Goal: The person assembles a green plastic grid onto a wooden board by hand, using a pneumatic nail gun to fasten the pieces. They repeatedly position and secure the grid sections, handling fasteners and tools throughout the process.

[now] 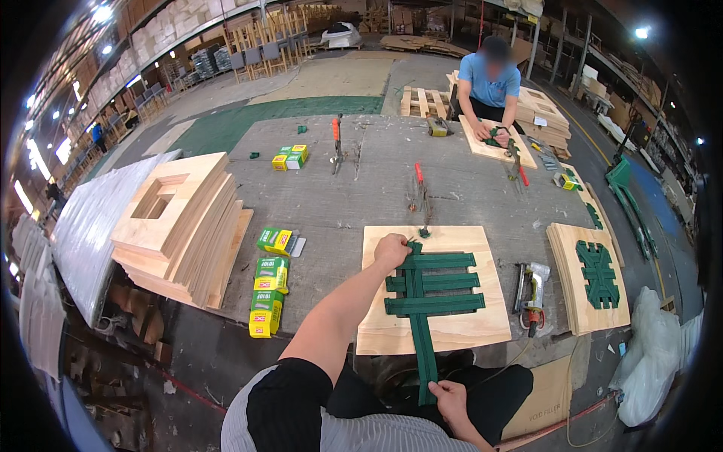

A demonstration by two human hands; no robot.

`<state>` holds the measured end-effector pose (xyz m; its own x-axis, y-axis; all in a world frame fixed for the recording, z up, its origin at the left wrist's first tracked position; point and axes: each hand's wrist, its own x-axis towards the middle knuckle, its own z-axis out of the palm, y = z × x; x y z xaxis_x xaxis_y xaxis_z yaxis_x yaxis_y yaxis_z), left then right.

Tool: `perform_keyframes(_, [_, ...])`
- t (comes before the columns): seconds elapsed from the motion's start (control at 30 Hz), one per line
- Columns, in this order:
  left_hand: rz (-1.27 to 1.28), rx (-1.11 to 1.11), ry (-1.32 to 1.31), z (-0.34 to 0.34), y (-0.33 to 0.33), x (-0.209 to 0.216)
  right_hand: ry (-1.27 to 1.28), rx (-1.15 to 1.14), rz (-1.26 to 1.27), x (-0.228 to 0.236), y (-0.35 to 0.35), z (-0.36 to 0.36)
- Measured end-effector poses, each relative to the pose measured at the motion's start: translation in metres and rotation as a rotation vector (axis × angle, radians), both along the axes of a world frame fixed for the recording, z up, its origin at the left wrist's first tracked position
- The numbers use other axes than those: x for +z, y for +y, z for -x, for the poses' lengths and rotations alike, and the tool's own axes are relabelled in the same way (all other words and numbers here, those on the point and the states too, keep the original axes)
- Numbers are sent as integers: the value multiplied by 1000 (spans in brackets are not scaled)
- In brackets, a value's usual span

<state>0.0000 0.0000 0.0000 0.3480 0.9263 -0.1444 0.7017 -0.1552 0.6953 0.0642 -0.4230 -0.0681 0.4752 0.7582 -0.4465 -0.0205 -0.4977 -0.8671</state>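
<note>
A square plywood board (489, 324) lies before me at the table's near edge. Across its middle run three green webbing straps (444, 282), side by side from left to right. Another green strap (423, 343) runs lengthwise through them and past the board's near edge toward my lap. My left hand (392, 251) is closed at this strap's far end, beside the board's far edge; its fingertips are partly hidden. Below the board, my right hand (449, 398) pinches the strap's near end. A red-handled clamping tool (420, 188) lies just beyond the board.
Right of the board lies a staple gun (533, 294), beside stacked boards topped by a woven green webbing panel (597, 275). Yellow-green boxes (271, 275) and stacked wooden frames (169, 218) stand left. Across the table, a person (489, 83) handles webbing on another board (520, 154).
</note>
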Motion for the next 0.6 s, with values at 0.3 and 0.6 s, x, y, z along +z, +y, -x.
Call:
perform_keyframes(0.3, [190, 83, -305, 9, 15, -12, -14, 163, 161, 15, 15, -3])
perform_keyframes(0.6, [480, 105, -539, 26, 10, -20, -406, 523, -51, 75, 151, -77])
